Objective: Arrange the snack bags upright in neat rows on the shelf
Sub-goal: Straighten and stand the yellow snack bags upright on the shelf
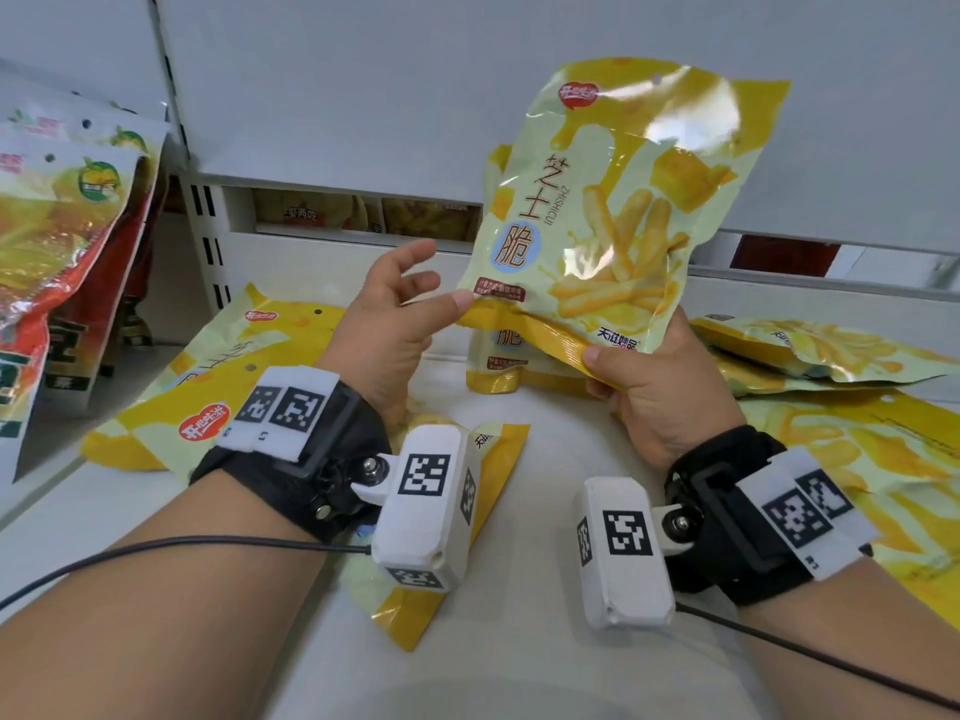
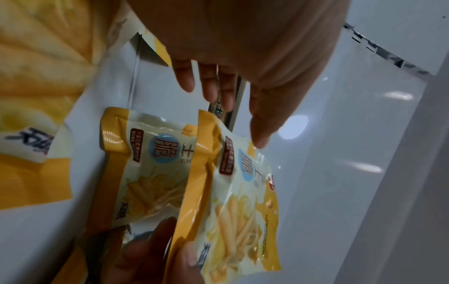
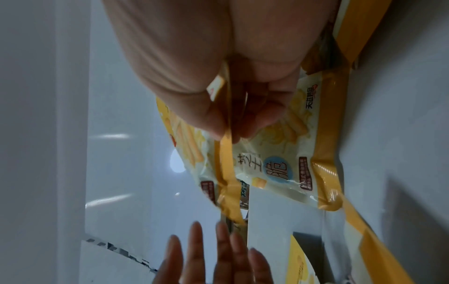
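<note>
Bag held up, centre-right of the head view.
Your right hand (image 1: pixel 660 392) pinches the bottom seam of the yellow bag (image 1: pixel 618 210), upright above the shelf (image 1: pixel 519 563). Your left hand (image 1: pixel 395 324) has a wide grip, thumb touching the bag's lower left corner. Second bag (image 1: pixel 498 356) stands behind; others lie flat.

A white back panel (image 1: pixel 519 70) fills the view from ten to two o'clock. At ten o'clock a slotted upright post (image 1: pixel 208 241) stands. Through a gap below the panel, at twelve o'clock, dim packets (image 1: pixel 363 213) on another shelf show, too blurred to read.
</note>
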The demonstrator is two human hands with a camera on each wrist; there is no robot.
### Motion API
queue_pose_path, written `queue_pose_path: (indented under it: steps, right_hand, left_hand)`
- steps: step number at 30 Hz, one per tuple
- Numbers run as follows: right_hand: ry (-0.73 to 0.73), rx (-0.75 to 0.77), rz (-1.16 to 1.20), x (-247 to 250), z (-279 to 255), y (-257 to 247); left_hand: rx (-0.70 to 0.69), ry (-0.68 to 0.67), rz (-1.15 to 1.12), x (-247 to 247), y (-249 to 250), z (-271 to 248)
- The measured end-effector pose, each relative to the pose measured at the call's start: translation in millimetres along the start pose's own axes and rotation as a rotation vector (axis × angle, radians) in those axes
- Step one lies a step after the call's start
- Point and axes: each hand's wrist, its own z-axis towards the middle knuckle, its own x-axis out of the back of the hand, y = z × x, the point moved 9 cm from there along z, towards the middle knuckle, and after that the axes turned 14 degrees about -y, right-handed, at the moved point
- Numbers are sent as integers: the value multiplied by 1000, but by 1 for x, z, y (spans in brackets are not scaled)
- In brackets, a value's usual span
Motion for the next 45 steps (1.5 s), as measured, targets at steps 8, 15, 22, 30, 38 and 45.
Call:
queue_pose_path:
  steps: [8, 15, 22, 30, 38, 45]
  right_hand:
    - [-359, 64, 82, -49, -8, -17]
    - [-295, 17, 55, -38, -7, -11]
    - [132, 43, 19, 16, -2, -8]
    - [-16, 11, 12, 7, -1, -3]
    - [-65, 29, 152, 4, 1, -4]
    - [-100, 37, 121, 2, 0, -8]
  left_hand:
    - [-50, -398, 67, -49, 3, -8]
    - [-156, -144, 158, -31, 18, -11]
    - [-23, -244, -152, -40, 0, -13]
    - [-99, -144, -146, -27, 6, -9]
    - [-86, -153, -133, -21, -1, -4]
    - [-106, -158, -168, -26, 1, -5]
